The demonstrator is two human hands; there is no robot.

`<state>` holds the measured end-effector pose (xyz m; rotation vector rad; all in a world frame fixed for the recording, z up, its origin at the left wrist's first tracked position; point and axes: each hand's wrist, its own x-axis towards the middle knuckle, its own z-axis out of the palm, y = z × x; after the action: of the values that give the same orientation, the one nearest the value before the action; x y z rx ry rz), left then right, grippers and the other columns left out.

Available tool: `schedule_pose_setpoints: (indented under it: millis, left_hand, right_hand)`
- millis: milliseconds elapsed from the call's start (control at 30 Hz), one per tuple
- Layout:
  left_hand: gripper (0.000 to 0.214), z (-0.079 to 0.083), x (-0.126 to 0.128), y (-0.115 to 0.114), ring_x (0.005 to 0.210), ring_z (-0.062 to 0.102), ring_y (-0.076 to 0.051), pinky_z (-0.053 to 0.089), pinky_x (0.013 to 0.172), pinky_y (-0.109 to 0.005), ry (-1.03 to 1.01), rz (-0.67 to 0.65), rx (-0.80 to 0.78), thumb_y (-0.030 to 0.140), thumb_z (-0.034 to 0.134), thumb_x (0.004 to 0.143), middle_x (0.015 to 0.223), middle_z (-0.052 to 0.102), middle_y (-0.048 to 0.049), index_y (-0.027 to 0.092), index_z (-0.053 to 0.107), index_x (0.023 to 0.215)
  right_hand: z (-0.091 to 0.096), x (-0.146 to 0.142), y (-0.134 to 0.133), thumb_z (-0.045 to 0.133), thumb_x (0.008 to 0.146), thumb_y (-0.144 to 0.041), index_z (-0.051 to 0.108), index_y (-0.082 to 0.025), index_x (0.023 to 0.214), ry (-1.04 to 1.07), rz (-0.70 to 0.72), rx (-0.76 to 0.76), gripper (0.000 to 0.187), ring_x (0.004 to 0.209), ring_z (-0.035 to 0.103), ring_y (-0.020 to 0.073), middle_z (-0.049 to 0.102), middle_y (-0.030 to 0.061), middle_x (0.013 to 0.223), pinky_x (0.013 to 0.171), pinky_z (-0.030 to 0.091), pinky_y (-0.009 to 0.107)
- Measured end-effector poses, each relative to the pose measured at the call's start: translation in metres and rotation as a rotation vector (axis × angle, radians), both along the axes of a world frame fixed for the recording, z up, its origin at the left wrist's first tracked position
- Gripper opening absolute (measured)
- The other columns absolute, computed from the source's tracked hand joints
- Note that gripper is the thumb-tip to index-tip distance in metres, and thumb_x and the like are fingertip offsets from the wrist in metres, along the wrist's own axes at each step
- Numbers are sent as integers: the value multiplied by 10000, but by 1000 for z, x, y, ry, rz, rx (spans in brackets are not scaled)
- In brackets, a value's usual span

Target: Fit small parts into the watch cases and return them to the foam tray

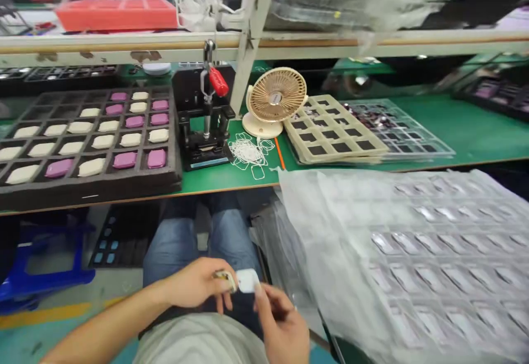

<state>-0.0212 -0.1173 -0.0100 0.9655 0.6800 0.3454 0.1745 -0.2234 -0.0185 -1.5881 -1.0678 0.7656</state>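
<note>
Left hand is curling nearly shut on a small white rounded piece above the denim lap, while the right hand is pinching its edge, seemingly steadying it close for handling.

Faded blue denim jeans over 2 legs; a loose, pale grey cotton top across the torso; a bare, ungloved left hand and right hand.

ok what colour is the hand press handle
The handle is red, clearest in the head view.
</note>
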Motion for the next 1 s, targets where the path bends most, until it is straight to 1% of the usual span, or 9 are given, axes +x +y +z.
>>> schedule_pose_setpoints:
  millis: [133, 200, 267, 367, 533, 667, 800, 867, 1000]
  left_hand:
    - [334, 25, -30, 15, 788, 720, -196, 576, 595, -285, -33, 201, 74, 484, 722, 953, 1208, 693, -162, 156, 737, 1020]
    - [305, 28, -37, 18, 734, 698, -175, 567, 611, -283, -46, 249, 67, 453, 711, 971, 1073, 718, -135, 154, 733, 1027]
    - [297, 25, -42, 20, 656, 655, -154, 536, 598, -265, -90, 313, 34, 451, 704, 981, 842, 712, -78, 160, 716, 1035]
    - [315, 18, -44, 23, 626, 632, -153, 486, 555, -246, -179, 374, -37, 476, 725, 964, 769, 715, -68, 169, 700, 1031]
    - [327, 13, -34, 32, 599, 624, -139, 441, 534, -226, -225, 392, -174, 464, 761, 943, 726, 717, -71, 150, 722, 1025]
    - [296, 9, -23, 39, 769, 725, -201, 515, 606, -268, -191, 563, -285, 419, 767, 948, 971, 779, -127, 172, 738, 1109]
    - [360, 0, -12, 42, 899, 727, -207, 545, 700, -294, -180, 743, -341, 400, 760, 960, 1214, 765, -173, 165, 754, 1234]
    - [407, -3, -8, 42, 965, 725, -216, 562, 785, -314, -220, 812, -372, 433, 723, 984, 1246, 766, -181, 155, 759, 1279]
    - [437, -4, -4, 43, 1202, 704, -295, 538, 1039, -417, -244, 889, -393, 418, 780, 942, 1308, 763, -180, 162, 772, 1296]
  right_hand:
    - [-2, -23, 57, 690, 983, -474, 775, -170, 846, 54, 170, -55, 343, 495, 547, 135, 632, 6, 577, 478, 457, 234]
    - [1, -34, 79, 708, 974, -454, 780, -177, 863, 113, 255, -14, 307, 511, 527, 120, 653, 9, 630, 496, 448, 227]
    - [1, -41, 92, 745, 948, -451, 780, -190, 934, 241, 317, 34, 264, 528, 514, 97, 754, 57, 874, 523, 471, 234]
    - [-9, -48, 101, 806, 905, -444, 753, -217, 1029, 485, 404, 28, 264, 485, 436, 48, 752, 114, 1259, 496, 461, 236]
    - [-29, -55, 107, 830, 883, -463, 687, -214, 970, 632, 340, -11, 300, 504, 513, 71, 789, 117, 1184, 466, 429, 217]
    - [-22, -44, 120, 795, 919, -429, 674, -210, 1033, 531, 215, 55, 275, 495, 509, 64, 774, 142, 1187, 471, 450, 225]
    - [2, -34, 131, 798, 917, -298, 723, -224, 1066, 243, 238, 85, 182, 481, 442, 44, 759, 110, 1157, 451, 427, 218]
    - [10, -35, 131, 789, 920, -272, 744, -231, 1082, 99, 278, 71, 173, 517, 504, 69, 755, 104, 1138, 424, 409, 215]
    - [16, -44, 128, 766, 938, -234, 767, -248, 1132, -67, 288, 104, 195, 734, 700, 159, 764, 104, 1142, 477, 503, 232]
